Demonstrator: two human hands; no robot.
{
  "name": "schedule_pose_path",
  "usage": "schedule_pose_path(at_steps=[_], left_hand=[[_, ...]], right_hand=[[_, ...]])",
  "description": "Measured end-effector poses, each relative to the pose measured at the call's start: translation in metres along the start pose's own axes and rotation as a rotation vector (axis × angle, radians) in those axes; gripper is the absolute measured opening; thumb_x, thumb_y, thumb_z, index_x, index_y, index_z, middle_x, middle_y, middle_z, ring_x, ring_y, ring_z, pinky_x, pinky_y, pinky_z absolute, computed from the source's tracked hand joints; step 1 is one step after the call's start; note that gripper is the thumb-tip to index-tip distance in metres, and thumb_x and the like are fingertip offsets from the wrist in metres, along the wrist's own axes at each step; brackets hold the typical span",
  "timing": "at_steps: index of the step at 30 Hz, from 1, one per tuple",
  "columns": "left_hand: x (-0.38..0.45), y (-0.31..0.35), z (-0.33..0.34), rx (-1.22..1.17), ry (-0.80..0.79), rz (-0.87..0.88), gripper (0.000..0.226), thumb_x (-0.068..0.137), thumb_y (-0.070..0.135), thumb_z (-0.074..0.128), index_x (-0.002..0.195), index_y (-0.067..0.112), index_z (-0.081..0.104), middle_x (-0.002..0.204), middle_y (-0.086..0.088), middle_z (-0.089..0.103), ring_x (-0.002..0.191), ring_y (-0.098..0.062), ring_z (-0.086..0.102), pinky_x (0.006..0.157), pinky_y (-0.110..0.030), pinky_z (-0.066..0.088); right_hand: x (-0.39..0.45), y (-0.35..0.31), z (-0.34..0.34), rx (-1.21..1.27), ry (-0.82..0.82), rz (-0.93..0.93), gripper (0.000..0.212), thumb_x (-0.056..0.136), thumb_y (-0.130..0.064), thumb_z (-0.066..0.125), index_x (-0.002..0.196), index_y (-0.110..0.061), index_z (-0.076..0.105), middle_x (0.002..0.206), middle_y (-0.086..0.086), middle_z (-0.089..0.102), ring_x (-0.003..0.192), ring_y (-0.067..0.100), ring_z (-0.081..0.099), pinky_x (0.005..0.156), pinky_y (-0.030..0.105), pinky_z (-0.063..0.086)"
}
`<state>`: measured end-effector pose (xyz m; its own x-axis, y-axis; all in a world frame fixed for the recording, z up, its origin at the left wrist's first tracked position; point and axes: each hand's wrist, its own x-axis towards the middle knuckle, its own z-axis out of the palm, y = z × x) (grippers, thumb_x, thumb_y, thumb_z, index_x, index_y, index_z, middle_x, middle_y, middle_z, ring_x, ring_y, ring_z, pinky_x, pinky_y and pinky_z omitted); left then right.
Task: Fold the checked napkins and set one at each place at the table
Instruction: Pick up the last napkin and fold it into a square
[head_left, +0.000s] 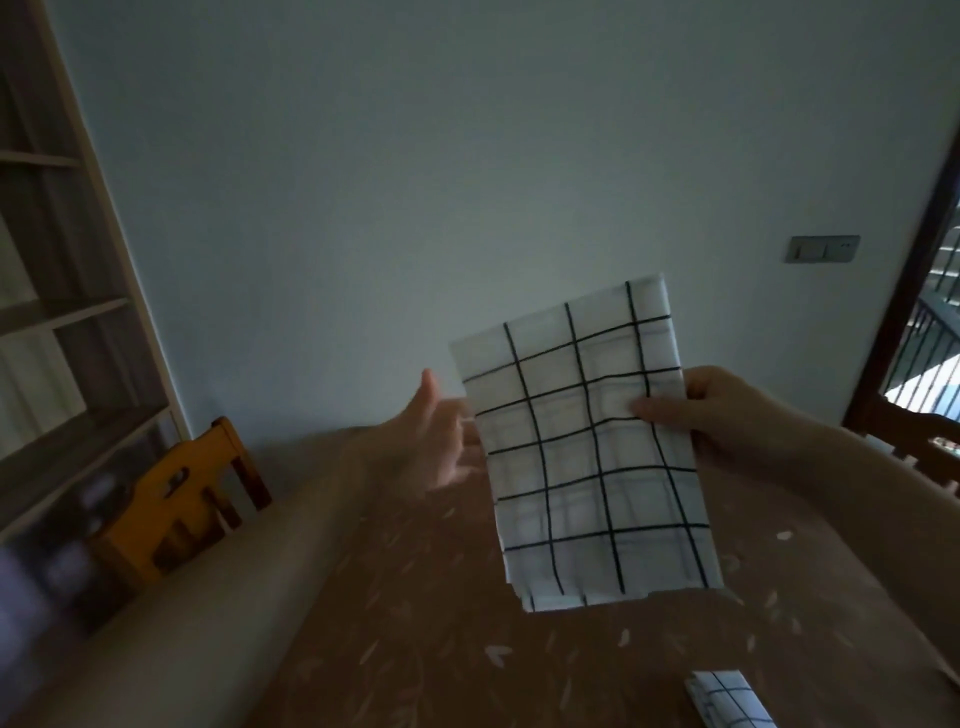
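A white cloth napkin checked with thin black lines, already folded into a rectangle, is held upright in the air above the brown leaf-patterned surface, its long axis running nearly vertical and leaning slightly left at the top. Its right edge is pinched by the right hand, thumb in front and fingers curled behind. The left hand is held open just beside the left edge, fingers loosely spread; whether the cloth is touched cannot be told. The next fold or the setting down is judged to be led by the right hand. A second checked napkin lies folded at the near edge. An orange wooden chair, grey shelving and a pale wall with a switch plate are seen beyond.
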<state>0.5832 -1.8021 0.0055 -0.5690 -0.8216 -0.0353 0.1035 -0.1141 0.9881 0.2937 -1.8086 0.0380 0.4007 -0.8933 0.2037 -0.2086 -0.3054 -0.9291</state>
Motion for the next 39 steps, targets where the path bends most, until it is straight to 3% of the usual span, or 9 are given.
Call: schedule_pose_path(at_steps=[2,5,13,18,23,27,31,35,39], left_hand=[[0.006,-0.011,0.009,-0.016,0.113,0.004,0.053,0.079,0.058,0.062,0.102,0.012,0.073,0.102,-0.012,0.071,0.121,-0.033,0.059,0.101,-0.04,0.05],[0.016,-0.013,0.024,0.146,0.266,0.012,0.012,0.091,0.014,0.061,0.099,0.008,0.068,0.099,-0.011,0.075,0.09,-0.019,0.074,0.076,-0.031,0.06],[0.021,-0.011,0.022,0.157,0.332,-0.008,0.026,0.091,0.01,0.062,0.116,0.003,0.065,0.112,-0.015,0.072,0.099,-0.027,0.071,0.082,-0.037,0.059],[0.013,-0.012,0.023,0.037,0.173,-0.034,0.038,0.088,0.009,0.058,0.126,0.009,0.059,0.12,-0.013,0.069,0.111,-0.03,0.067,0.091,-0.043,0.056],[0.014,-0.005,0.029,0.014,0.257,0.082,0.021,0.095,0.001,0.051,0.1,0.01,0.07,0.092,-0.007,0.076,0.084,-0.019,0.074,0.069,-0.03,0.06],[0.014,0.009,0.031,0.049,0.348,0.199,0.055,0.095,-0.009,0.04,0.068,0.021,0.078,0.075,0.001,0.075,0.066,-0.014,0.072,0.055,-0.027,0.058],[0.016,0.015,0.039,-0.037,0.408,0.205,0.023,0.099,0.022,0.051,0.095,0.023,0.074,0.089,-0.001,0.077,0.079,-0.018,0.074,0.061,-0.031,0.059],[0.014,0.004,0.032,-0.219,0.326,-0.064,0.061,0.084,0.069,0.054,0.091,0.009,0.068,0.082,-0.013,0.069,0.076,-0.029,0.065,0.071,-0.037,0.049],[0.014,-0.004,0.03,-0.102,0.158,-0.127,0.057,0.081,0.05,0.062,0.118,0.006,0.063,0.107,-0.016,0.072,0.099,-0.036,0.068,0.08,-0.044,0.058]], right_hand=[[0.0,0.007,-0.003,0.087,0.005,0.062,0.021,0.077,-0.019,0.069,0.064,-0.004,0.061,0.047,-0.004,0.054,0.044,0.007,0.05,0.046,0.016,0.041],[-0.001,0.019,-0.005,0.051,0.024,0.124,0.038,0.068,-0.036,0.085,0.074,-0.002,0.069,0.066,0.011,0.06,0.06,0.023,0.053,0.061,0.029,0.044],[-0.012,0.022,-0.011,0.07,-0.011,0.186,0.009,0.087,-0.006,0.062,0.088,0.001,0.068,0.067,0.007,0.073,0.057,0.014,0.07,0.053,0.022,0.055],[-0.016,0.024,-0.015,0.153,0.003,0.171,0.034,0.075,-0.012,0.066,0.108,-0.002,0.067,0.096,0.016,0.075,0.085,0.029,0.073,0.07,0.033,0.06],[-0.016,0.022,-0.018,0.232,-0.015,0.085,0.013,0.077,-0.008,0.07,0.087,-0.01,0.077,0.082,0.009,0.073,0.064,0.016,0.068,0.056,0.021,0.056],[-0.015,0.012,-0.022,0.194,0.044,-0.071,0.021,0.082,-0.01,0.07,0.065,-0.018,0.079,0.071,0.003,0.073,0.065,0.02,0.067,0.058,0.022,0.057],[-0.019,-0.002,-0.021,0.102,0.075,-0.128,0.054,0.092,0.012,0.044,0.061,-0.017,0.076,0.072,0.007,0.074,0.066,0.02,0.072,0.057,0.024,0.057],[-0.02,-0.002,-0.019,-0.01,0.138,-0.192,0.058,0.093,0.014,0.043,0.062,-0.022,0.076,0.074,0.004,0.075,0.067,0.02,0.073,0.06,0.027,0.06],[-0.024,0.0,-0.019,-0.207,0.194,-0.241,0.063,0.086,0.022,0.039,0.064,-0.023,0.076,0.072,-0.003,0.075,0.064,0.012,0.072,0.058,0.021,0.058]])
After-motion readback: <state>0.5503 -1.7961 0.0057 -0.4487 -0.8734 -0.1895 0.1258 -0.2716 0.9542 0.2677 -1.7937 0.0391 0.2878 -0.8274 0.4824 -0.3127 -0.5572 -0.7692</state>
